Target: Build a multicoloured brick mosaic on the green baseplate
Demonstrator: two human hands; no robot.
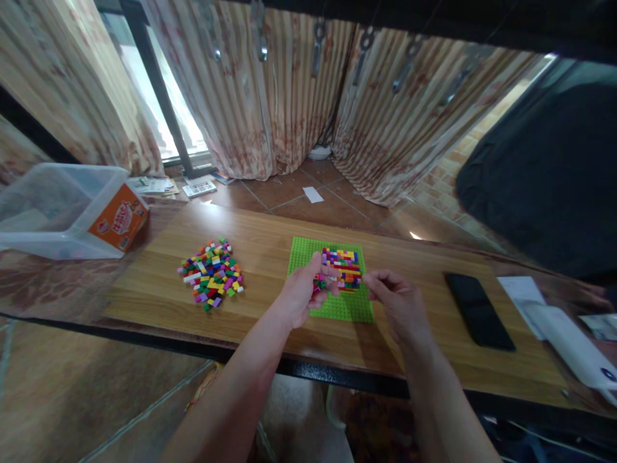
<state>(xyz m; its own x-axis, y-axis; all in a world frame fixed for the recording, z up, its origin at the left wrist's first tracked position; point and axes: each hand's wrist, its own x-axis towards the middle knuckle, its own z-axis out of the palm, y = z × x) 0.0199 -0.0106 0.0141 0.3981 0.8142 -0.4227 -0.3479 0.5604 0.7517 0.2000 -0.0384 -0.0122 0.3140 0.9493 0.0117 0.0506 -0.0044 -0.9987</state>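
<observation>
On the wooden board lies a green studded baseplate (347, 310), with rows of colourful toy bricks (348, 259) built up on it. Over the plate's left part, my left hand (308, 289) is cupped around several small loose bricks (319, 281), some of them red and pink. Its fingers partly cover the built rows. At the plate's right edge, my right hand (393, 297) has thumb and fingertips pinched together beside the rows. Whatever may sit in that pinch is too small to make out.
A pile of loose mixed bricks (212, 273) lies to the left. Beyond it stands a clear plastic bin (62, 225) with an orange label. A black phone (479, 310) rests on the right, near a white device (578, 344). Striped curtains (279, 96) hang behind.
</observation>
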